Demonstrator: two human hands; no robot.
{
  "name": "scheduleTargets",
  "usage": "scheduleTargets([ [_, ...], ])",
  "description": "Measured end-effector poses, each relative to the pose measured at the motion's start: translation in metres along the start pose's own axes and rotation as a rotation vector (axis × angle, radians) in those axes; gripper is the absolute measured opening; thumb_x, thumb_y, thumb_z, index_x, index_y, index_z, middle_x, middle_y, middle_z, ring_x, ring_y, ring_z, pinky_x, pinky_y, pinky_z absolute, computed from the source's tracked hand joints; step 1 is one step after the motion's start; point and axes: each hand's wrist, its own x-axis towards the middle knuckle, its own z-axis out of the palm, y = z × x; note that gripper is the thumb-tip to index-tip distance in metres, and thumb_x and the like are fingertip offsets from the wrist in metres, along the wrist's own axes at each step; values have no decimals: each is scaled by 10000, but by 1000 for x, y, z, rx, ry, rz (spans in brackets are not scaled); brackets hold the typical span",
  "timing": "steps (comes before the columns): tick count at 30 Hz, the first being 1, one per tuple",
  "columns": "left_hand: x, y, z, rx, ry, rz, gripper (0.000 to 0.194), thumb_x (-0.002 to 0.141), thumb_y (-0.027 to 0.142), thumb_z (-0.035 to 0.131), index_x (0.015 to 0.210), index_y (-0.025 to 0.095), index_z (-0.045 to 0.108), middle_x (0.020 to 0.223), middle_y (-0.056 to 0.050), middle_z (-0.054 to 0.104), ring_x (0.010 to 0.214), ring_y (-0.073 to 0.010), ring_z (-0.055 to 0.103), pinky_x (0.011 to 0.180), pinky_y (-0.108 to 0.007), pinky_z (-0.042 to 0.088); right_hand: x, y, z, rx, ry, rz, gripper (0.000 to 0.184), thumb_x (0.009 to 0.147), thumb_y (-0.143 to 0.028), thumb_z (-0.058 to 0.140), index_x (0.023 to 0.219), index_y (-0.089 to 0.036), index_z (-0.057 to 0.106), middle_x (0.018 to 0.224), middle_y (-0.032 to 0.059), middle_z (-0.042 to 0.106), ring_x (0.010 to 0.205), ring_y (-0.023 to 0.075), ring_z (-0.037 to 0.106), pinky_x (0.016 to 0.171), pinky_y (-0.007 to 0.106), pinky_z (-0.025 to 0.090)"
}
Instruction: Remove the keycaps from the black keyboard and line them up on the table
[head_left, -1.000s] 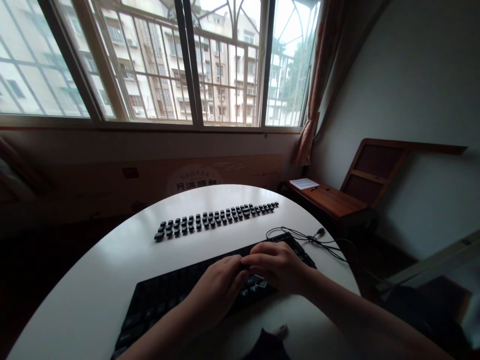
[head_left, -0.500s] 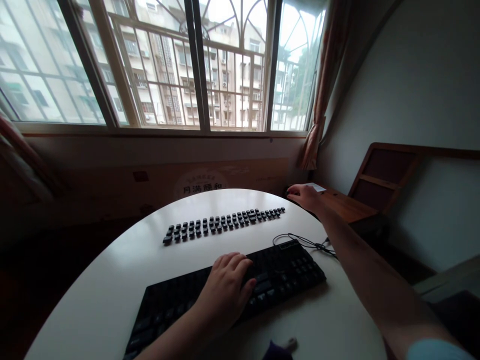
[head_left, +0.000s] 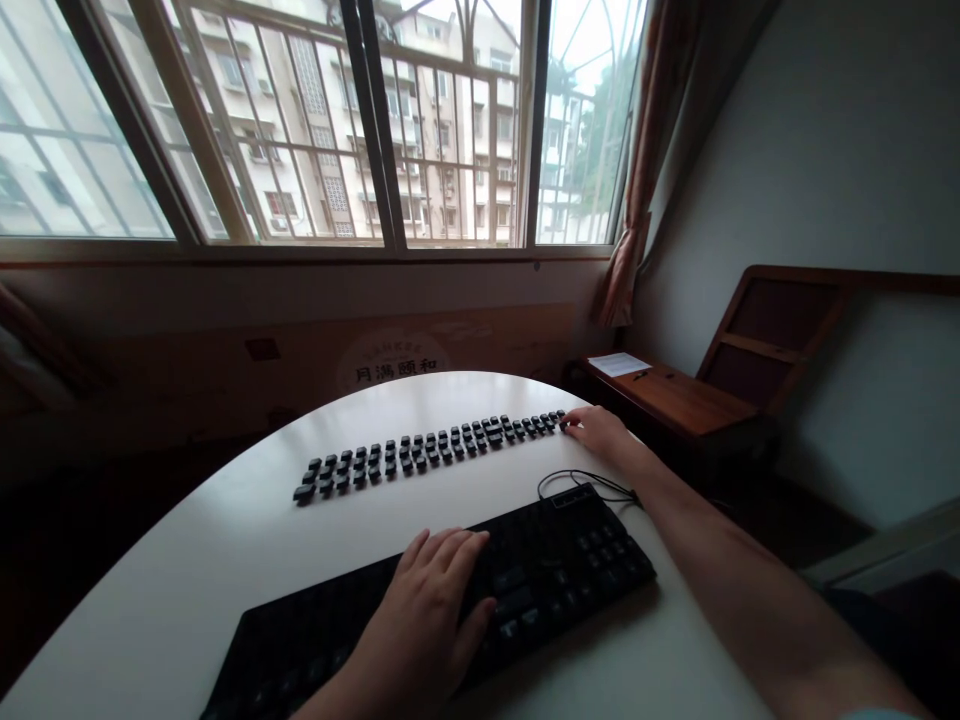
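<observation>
My left hand (head_left: 431, 595) lies over the black keyboard (head_left: 555, 550) with its fingers stretched out and the thumb apart. The keyboard sits slanted on the table, and part of its key area is hidden under that hand and forearm. Beyond it, several black keycaps (head_left: 405, 455) stand in neat rows. My right hand (head_left: 598, 433) is at the right end of these rows, with thumb and fingers pinched on a small black keycap (head_left: 564, 426) low over the tabletop.
A round white table (head_left: 225, 540) carries everything. The keyboard's black cable (head_left: 577, 472) loops behind its right corner, under my right forearm. A wooden bench (head_left: 675, 405) with a sheet of paper (head_left: 619, 364) stands beyond the right side. Barred windows (head_left: 450, 160) are ahead.
My right hand has come down from above the table's far right edge to the end of the keycap rows. My left hand stays on the keyboard. The camera view has shifted slightly.
</observation>
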Motion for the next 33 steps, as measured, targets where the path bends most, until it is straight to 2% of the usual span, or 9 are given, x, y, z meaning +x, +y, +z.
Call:
scheduleTargets([
  [7,0,1,-1,-3,12,1,486,896,309,558,1370,231,485,1346,-110,605,1257,-301,550,1125,-573,360,-4,-4,-1,6,45,27,332,857,-261,649,1184,-282,707,1041,20,765,957,211,695,780,262,495],
  [14,0,3,-4,-17,3,-13,483,886,293,564,1359,220,500,1346,-102,604,1251,-306,553,1124,-578,359,-7,-7,-1,5,83,21,195,870,-287,641,1019,-268,765,1026,16,770,957,210,697,826,273,497],
  [33,0,3,-2,-25,18,-2,478,892,301,560,1359,221,503,1344,-113,606,1238,-299,557,1116,-542,374,0,-12,6,-19,113,51,200,881,-288,639,1025,-285,777,1072,18,767,989,226,704,862,295,520],
])
